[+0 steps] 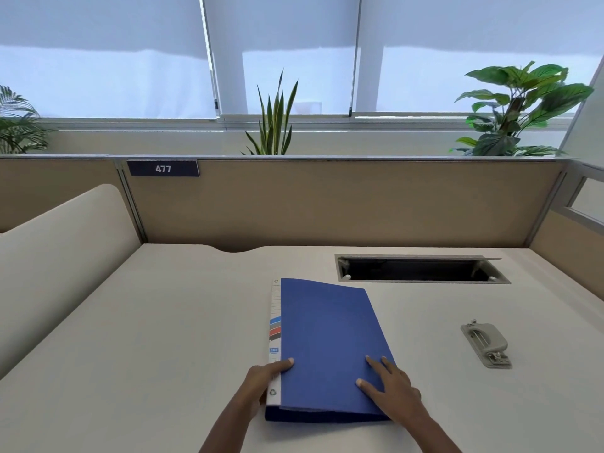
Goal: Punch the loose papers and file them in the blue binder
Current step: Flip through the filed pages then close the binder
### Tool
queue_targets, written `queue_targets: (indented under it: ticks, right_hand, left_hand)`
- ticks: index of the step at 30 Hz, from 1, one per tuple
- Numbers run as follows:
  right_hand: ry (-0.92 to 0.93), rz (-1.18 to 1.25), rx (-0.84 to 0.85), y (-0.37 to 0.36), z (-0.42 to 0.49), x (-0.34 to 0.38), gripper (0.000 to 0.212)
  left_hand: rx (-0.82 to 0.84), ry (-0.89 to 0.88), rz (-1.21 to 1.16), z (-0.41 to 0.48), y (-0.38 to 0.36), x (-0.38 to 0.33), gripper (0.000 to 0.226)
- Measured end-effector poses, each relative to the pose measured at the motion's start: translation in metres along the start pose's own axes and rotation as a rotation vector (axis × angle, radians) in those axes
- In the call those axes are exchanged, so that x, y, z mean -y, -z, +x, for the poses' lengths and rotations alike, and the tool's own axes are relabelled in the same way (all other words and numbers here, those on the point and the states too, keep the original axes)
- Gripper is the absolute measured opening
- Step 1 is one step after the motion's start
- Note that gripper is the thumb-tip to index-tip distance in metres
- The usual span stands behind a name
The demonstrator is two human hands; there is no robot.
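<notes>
- Leftward, noted a bare run of tabletop [163, 322], backed by a partition with a plate marked 477 [162, 168].
- Next, found the left grip [261, 380] clasped at the near end of the spine. Thumb lay over the cover and the other fingers were hidden past the edge, so read as a pinch on the blue binder [327, 338].
- Found that binder closed and flat on the tabletop, straight ahead. Long axis ran away from the body, with the white label strip [275, 338] along the left side.
- Rested flat on the cover's near right corner with the right grip [392, 390], fingers straight and spread, curled round nothing.
- Saw no loose papers anywhere. Could not tell whether any lay inside the covers.
- Farther right, well apart from the binder, spotted the hole punch [486, 343] lying on the tabletop, nearer the right grip than the left. Behind both, noted an open cable slot [415, 269].
- Judged the coming move to turn on the binder's free long edge, on the right and just beside the right grip. Expected the cover to hinge open leftward about the spine, with the left grip already placed to steady it.
</notes>
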State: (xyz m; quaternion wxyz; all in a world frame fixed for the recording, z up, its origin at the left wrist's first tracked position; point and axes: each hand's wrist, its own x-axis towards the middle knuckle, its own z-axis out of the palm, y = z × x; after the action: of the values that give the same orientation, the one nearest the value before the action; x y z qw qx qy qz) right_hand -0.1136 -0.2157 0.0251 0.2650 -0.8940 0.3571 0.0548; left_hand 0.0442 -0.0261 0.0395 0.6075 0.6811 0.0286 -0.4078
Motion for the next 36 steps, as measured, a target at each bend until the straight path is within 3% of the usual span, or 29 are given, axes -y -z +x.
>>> queue_targets:
  ticks: [7, 10, 12, 15, 21, 26, 31, 36]
  right_hand:
    - [-0.161, 0.452, -0.196, 0.010, 0.001, -0.015, 0.073]
    - [-0.230, 0.760, -0.119, 0.015, 0.004, -0.015, 0.071]
    - [-0.226, 0.905, -0.010, 0.022, 0.006, -0.011, 0.056]
    - [-0.131, 0.890, 0.025, 0.033, 0.015, 0.002, 0.039]
    - [-0.002, 0.909, -0.101, 0.050, 0.049, 0.049, 0.020]
    - [0.001, 0.882, -0.142, 0.054, 0.091, 0.081, 0.022]
    - [-0.034, 0.859, -0.165, 0.046, 0.133, 0.098, 0.022]
    - [-0.095, 0.820, -0.185, 0.035, 0.167, 0.102, 0.031]
  left_hand:
    - [0.107, -0.039, -0.196, -0.006, 0.003, -0.002, 0.021]
    - [0.106, -0.088, -0.228, -0.007, 0.012, -0.005, 0.026]
    - [0.094, -0.113, -0.224, -0.007, 0.020, -0.010, 0.031]
    - [0.050, -0.158, -0.172, -0.002, 0.035, -0.025, 0.039]
    - [-0.072, -0.240, -0.038, 0.016, 0.053, -0.078, 0.029]
    - [-0.143, -0.248, 0.009, 0.047, 0.065, -0.114, 0.037]
    - [-0.222, -0.239, 0.045, 0.086, 0.070, -0.132, 0.025]
    - [-0.262, -0.225, 0.090, 0.126, 0.072, -0.142, 0.027]
